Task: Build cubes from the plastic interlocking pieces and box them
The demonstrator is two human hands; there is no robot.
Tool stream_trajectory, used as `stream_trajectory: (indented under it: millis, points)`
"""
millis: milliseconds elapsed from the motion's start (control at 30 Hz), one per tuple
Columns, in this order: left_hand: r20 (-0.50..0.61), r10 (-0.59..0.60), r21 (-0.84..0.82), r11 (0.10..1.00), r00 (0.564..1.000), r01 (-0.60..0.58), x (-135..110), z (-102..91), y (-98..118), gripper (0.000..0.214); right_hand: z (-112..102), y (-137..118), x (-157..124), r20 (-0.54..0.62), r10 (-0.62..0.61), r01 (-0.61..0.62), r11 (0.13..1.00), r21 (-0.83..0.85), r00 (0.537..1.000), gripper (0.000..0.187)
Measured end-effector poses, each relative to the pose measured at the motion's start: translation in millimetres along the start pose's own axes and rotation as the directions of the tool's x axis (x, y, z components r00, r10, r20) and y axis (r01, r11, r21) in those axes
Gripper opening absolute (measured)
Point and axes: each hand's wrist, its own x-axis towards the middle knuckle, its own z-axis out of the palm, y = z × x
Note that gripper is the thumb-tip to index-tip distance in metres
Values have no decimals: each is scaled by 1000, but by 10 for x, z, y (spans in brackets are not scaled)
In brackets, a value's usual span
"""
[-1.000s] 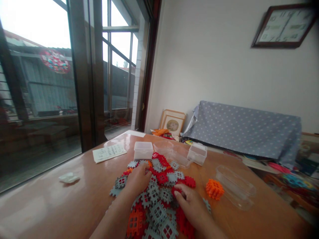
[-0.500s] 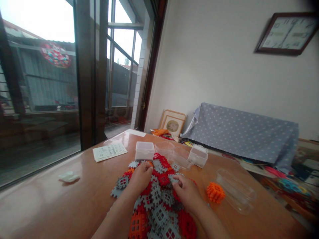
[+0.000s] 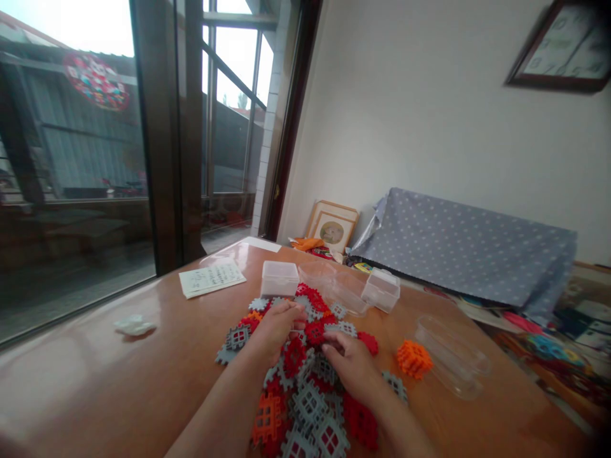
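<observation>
A heap of flat toothed building tiles in red, grey and orange lies on the brown table in front of me. My left hand rests on the far left of the heap, fingers curled round tiles near a red one. My right hand lies on the heap's right side, fingers bent and pressed on the tiles. What either hand grips is hidden by the fingers. An orange cube built of tiles stands apart to the right.
Two small clear lidded boxes and open clear trays stand behind and right of the heap. A printed paper sheet and a crumpled white scrap lie at the left. Window at left, covered furniture at right.
Both hands have slid a little farther forward over the heap, and the tiles under them have shifted. The view has tilted slightly.
</observation>
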Motion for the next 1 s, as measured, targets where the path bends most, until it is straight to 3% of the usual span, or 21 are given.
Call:
stream_trajectory:
  millis: [133, 333, 500, 667, 1000]
  points:
    - [25, -28, 2, 1000, 999, 28, -56, 48, 28, 36, 71, -102, -71, 1, -55, 55, 998, 43, 998, 30]
    - [-29, -24, 57, 998, 999, 25, -79, 54, 64, 36, 35, -52, -95, 27, -32, 33, 998, -50, 999, 30]
    - [-2, -29, 75, 997, 1000, 29, -68, 78, 28, 37, 54, -269, -138, 31, -138, 140, 988, -72, 990, 29]
    - [-42, -10, 31, 999, 999, 11, -11, 97, -63, 46, 95, -437, -178, 33, -218, 219, 973, -68, 975, 27]
    - [-150, 5, -11, 1000, 989, -7, 96, 7, -115, 60, 129, -311, -184, 48, -196, 200, 971, -128, 979, 22]
